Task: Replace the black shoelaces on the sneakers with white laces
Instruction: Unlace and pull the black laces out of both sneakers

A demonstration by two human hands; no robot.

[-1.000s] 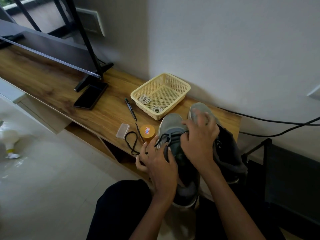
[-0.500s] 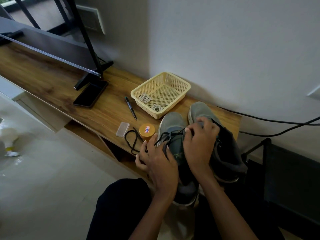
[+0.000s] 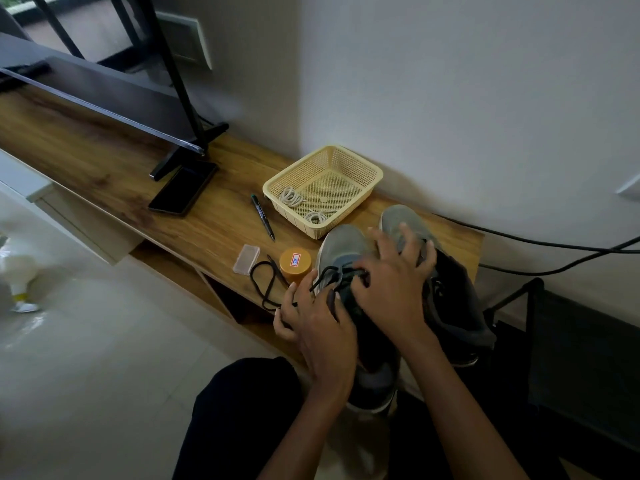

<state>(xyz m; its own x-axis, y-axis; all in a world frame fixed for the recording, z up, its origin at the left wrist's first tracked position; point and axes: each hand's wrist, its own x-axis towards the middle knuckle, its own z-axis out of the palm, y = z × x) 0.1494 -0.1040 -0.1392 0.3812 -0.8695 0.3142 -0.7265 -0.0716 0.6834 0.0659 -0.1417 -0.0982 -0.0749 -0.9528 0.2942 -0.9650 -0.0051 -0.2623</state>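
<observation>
Black lace (image 3: 337,271) partly threaded in sneaker (image 3: 341,242), just in front of basket (image 3: 377,173). Left hand (image 3: 325,327) grips sneaker side; right hand (image 3: 394,289) spread over lace, pinch unclear. Brace it, pull one crossing at a time.

phone (image 3: 183,192): left of centre, flat
pen (image 3: 263,217): centre, lying flat
orange tub (image 3: 295,260): below pen
clear case (image 3: 246,259): left of tub

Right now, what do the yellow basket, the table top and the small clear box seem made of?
Basket: likely moulded plastic, pale yellow, matte; its walls are a mesh of holes.
Table top: wood or wood-look laminate, smooth; grain streaks show.
Small box: probably frosted clear plastic; it looks translucent.
</observation>
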